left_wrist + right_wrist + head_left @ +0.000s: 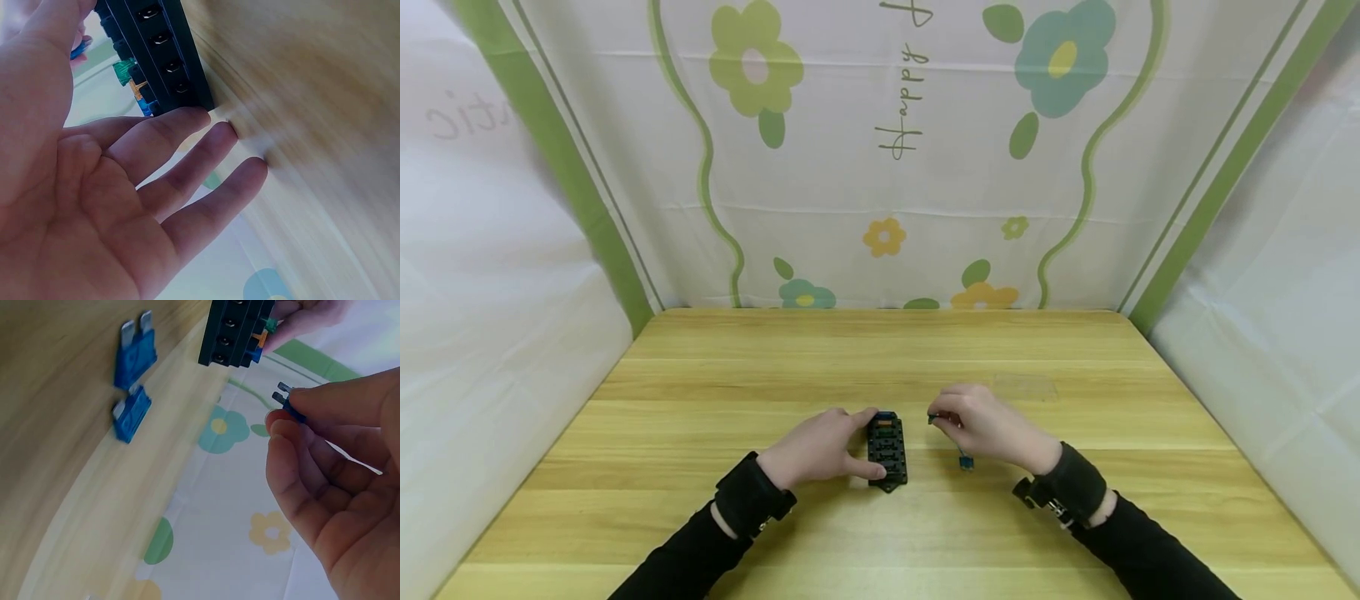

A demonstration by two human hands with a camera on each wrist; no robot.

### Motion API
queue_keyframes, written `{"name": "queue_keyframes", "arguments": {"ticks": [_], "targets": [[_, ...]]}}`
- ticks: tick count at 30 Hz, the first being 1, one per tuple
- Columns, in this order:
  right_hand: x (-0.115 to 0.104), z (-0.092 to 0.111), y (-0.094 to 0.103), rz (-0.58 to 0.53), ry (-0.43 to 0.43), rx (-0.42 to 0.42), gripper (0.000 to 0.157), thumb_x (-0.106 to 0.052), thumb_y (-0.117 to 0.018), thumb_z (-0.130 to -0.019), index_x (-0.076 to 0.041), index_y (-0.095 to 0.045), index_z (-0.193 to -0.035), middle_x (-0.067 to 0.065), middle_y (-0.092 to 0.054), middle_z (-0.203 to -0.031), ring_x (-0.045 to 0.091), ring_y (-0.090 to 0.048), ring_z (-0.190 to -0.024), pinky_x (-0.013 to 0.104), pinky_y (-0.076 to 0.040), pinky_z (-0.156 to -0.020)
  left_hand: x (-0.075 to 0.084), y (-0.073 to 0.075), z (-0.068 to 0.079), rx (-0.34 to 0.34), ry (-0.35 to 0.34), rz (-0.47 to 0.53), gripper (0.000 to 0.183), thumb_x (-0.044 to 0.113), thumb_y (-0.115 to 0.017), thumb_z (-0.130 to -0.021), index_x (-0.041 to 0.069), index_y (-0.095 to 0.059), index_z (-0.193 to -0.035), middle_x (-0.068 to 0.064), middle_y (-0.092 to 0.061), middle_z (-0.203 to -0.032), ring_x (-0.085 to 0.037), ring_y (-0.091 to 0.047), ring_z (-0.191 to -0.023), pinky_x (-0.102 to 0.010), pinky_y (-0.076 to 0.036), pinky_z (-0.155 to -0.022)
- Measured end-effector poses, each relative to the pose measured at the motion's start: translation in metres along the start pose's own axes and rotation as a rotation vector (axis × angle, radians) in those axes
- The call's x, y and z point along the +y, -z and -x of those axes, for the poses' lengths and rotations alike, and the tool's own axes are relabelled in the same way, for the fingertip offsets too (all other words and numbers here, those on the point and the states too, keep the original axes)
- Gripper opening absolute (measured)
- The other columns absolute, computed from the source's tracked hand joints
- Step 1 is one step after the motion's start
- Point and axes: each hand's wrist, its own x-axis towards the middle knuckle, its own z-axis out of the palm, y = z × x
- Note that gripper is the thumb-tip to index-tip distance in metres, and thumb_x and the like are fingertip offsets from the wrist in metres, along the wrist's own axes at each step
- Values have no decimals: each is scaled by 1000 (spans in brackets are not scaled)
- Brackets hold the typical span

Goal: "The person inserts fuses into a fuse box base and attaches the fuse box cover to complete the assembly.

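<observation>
Right fingers pinch blue fuse, prongs beyond them; left fingers hold fuse block between them. Brace it, tilt prongs down, press square.

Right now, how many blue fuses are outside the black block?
3: one blue fuse pinched by the right hand; a second and third together on the table. Others may be hidden.

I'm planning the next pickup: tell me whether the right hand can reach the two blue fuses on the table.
Likely yes: the right hand is near and nothing lies on the blue fuses, though its grip on another fuse may hinder it.
</observation>
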Motion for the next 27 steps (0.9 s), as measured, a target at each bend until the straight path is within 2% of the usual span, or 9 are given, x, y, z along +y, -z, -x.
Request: {"name": "queue_keyframes", "arguments": {"ticks": [9,13,19,27], "targets": [[-9,-10,-5,2,-6,-14,9,-8,-67,-87,-14,-68,-94,-5,-60,-86,0,-52,-70,13,-42,-61,-1,-1,0,9,-9,4,95,69,-61,-77,10,-38,-147,-18,-58,-119,-21,-57,-97,-27,-39,-66],[-15,-15,-7,8,-16,-22,10,-7,-67,-87,-13,-69,-95,-4,-61,-87,1,-54,-71,14,-42,-62,-1,-1,0,9,-3,4,95,69,-61,-77,10,-38,-147,-18,-58,-118,-16,-54,-88,-28,-39,-65],[-22,-23,-11,10,-37,-49,11,-7,-65,-88,-10,-71,-97,-3,-63,-89,3,-56,-73,13,-43,-64,-1,-2,-1,8,4,8,95,70,-60,-77,10,-37,-148,-17,-58,-118,-15,-53,-87,-27,-39,-66],[-27,-31,-18,6,-11,-55,13,-6,-64,-88,-8,-72,-98,-4,-62,-87,2,-54,-71,12,-41,-62,-2,0,0,13,-16,10,95,68,-61,-78,8,-37,-147,-17,-59,-116,-16,-53,-87,-28,-39,-66]]}}
